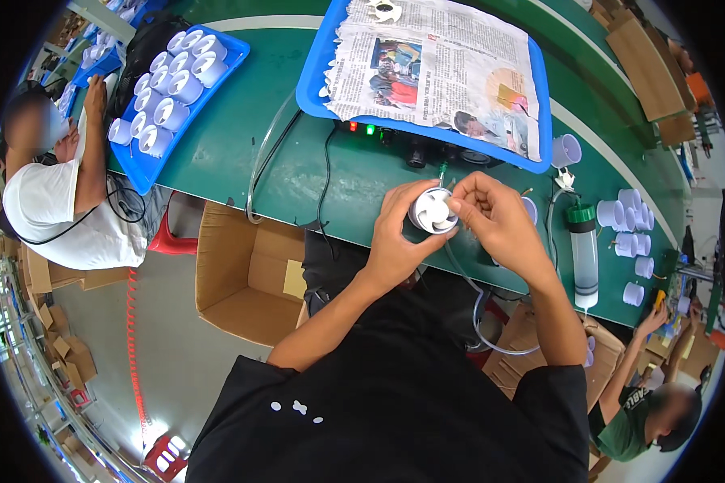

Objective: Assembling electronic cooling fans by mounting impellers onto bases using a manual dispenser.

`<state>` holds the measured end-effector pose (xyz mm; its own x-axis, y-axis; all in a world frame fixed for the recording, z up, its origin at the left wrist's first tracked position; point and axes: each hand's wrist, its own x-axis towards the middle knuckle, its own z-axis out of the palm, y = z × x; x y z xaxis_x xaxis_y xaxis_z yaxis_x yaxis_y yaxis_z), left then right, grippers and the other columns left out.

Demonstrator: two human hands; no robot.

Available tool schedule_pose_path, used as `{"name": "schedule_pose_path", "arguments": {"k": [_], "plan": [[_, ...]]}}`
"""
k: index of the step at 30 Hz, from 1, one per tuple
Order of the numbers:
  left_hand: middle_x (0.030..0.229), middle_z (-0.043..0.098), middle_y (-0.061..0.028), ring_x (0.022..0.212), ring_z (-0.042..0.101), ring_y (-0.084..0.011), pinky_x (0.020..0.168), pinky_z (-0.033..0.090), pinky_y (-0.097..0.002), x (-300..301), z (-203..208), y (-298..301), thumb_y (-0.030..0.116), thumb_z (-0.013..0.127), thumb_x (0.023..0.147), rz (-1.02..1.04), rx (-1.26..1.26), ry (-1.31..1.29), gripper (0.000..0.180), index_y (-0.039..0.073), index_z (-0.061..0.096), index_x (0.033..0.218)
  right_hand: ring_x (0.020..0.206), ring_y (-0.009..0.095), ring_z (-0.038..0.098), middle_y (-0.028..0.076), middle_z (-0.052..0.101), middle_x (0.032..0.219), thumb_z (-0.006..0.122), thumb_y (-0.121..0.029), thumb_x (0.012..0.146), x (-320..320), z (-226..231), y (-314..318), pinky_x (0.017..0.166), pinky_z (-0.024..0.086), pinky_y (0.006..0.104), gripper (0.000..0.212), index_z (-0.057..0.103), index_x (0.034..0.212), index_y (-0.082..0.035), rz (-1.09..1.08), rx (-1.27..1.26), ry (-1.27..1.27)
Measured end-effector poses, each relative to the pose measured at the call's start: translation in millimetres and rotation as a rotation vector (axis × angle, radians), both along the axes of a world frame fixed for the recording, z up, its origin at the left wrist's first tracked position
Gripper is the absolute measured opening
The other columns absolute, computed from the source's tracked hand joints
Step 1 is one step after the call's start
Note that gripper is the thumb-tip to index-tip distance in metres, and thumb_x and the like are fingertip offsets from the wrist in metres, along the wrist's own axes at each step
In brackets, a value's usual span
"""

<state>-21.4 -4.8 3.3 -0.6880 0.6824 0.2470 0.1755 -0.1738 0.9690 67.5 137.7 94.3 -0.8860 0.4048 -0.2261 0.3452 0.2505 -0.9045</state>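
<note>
Over the front edge of the green bench, my left hand is wrapped round a white cup-shaped housing, its thumb and fingers closed about the sides. Inside its mouth, facing up, sits a white fan wheel with curved blades. My right hand is curled, with thumb and forefinger pinched at the wheel's right edge; what lies between those fingertips is partly hidden. Just behind my hands stands a green dispensing needle tip. Another white cup shows partly behind my right hand.
A blue tray lined with newspaper covers a device with lit indicators. Another blue tray holds several white cups. A green-capped syringe barrel stands at right, near more cups. An open cardboard box sits below. People work on both sides.
</note>
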Motion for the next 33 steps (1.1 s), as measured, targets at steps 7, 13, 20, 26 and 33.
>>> {"name": "schedule_pose_path", "arguments": {"k": [7,13,20,26,33], "plan": [[0.126,0.06,-0.0125,0.119,0.054,-0.0306,0.102,0.043,-0.0401,-1,1,-1,0.01,0.083,0.07,-0.003,-0.014,0.03,0.064,0.004,0.057,0.128,0.055,0.016,0.05,0.007,0.057,0.065,0.07,-0.011,0.088,1,19,-7,0.052,0.038,0.0317,0.015,0.062,0.096,-0.001,-0.089,0.203,0.06],[0.125,0.061,-0.0125,0.118,0.054,-0.0307,0.102,0.043,-0.0404,2,0,-4,0.011,0.084,0.07,-0.019,-0.018,0.008,0.062,0.003,0.059,0.126,0.059,0.026,0.056,0.013,0.061,0.072,0.071,-0.01,0.085,-5,19,-12,0.055,0.043,0.0352,0.013,0.065,0.093,-0.003,0.167,0.441,0.057],[0.12,0.063,-0.0129,0.115,0.054,-0.0319,0.099,0.044,-0.041,4,2,0,0.012,0.084,0.069,-0.014,-0.041,0.16,0.06,0.003,0.06,0.123,0.059,0.032,0.058,0.015,0.063,0.068,0.068,-0.019,0.09,-2,16,-5,0.053,0.043,0.0381,0.021,0.066,0.078,-0.001,0.166,0.595,0.092],[0.12,0.062,-0.0121,0.114,0.054,-0.0315,0.099,0.043,-0.0407,0,4,0,0.013,0.085,0.068,0.038,-0.074,0.133,0.059,0.004,0.06,0.121,0.045,0.029,0.045,0.013,0.049,0.051,0.06,-0.021,0.097,-4,42,-9,0.046,0.033,0.0385,0.044,0.056,0.059,0.001,-0.03,0.579,0.295],[0.133,0.056,-0.012,0.125,0.052,-0.0221,0.107,0.039,-0.0343,7,12,-18,0.011,0.085,0.073,0.032,0.129,-0.223,0.073,0.0,0.047,0.135,0.048,0.019,0.046,0.008,0.05,0.053,0.054,-0.014,0.099,34,25,0,0.052,0.033,0.0347,0.043,0.055,0.058,0.001,-0.07,0.467,0.22]]}}
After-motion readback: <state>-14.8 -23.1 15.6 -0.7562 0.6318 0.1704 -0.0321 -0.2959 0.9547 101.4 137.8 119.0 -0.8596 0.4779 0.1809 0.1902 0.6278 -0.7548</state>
